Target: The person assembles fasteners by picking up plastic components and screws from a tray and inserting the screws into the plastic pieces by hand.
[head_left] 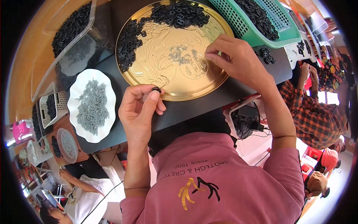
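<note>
Pinched between the thumb and forefinger of my left hand is a small black plastic piece, just above the near rim of a round gold tray. My right hand hovers over the tray's right side with thumb and forefinger pressed together; whatever they hold, if anything, is too small to tell. A loose cluster of small grey screws lies mid-tray. Black plastic pieces with two holes are heaped along the tray's far edge, and more black pieces spread down its left side.
To the left stands a white scalloped plate piled with grey screws. A green basket of black pieces sits at the far right, a clear bin at the far left. Other people work on both sides.
</note>
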The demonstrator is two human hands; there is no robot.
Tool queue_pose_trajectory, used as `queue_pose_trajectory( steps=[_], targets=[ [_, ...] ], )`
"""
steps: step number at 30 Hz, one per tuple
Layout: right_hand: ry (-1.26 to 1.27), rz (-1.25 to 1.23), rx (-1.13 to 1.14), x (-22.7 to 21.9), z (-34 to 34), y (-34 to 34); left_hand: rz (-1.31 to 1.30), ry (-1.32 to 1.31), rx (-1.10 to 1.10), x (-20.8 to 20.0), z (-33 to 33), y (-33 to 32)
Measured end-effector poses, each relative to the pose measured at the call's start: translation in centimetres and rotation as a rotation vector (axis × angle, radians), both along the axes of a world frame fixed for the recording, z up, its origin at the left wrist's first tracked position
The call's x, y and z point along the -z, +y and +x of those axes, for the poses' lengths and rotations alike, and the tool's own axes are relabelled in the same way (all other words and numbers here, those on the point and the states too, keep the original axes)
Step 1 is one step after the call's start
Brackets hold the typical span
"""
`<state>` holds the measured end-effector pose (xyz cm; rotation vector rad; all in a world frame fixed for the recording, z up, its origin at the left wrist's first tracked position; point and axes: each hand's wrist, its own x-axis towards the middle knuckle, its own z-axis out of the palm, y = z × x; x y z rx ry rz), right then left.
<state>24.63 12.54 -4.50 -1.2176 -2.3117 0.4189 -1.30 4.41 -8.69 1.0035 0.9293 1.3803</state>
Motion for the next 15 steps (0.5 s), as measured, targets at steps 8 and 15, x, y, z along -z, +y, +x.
queue_pose_trajectory(
  steps=[8,15],
  targets=[
    [-0.015,-0.039,-0.042,1.0,-0.5,-0.9,-0.023,0.014,-0.013,0.0,0.1,0.0],
    [-0.108,0.044,-0.005,1.4,-0.7,-1.2,-0.025,0.018,-0.010,0.0,0.2,-0.1]
  ],
)
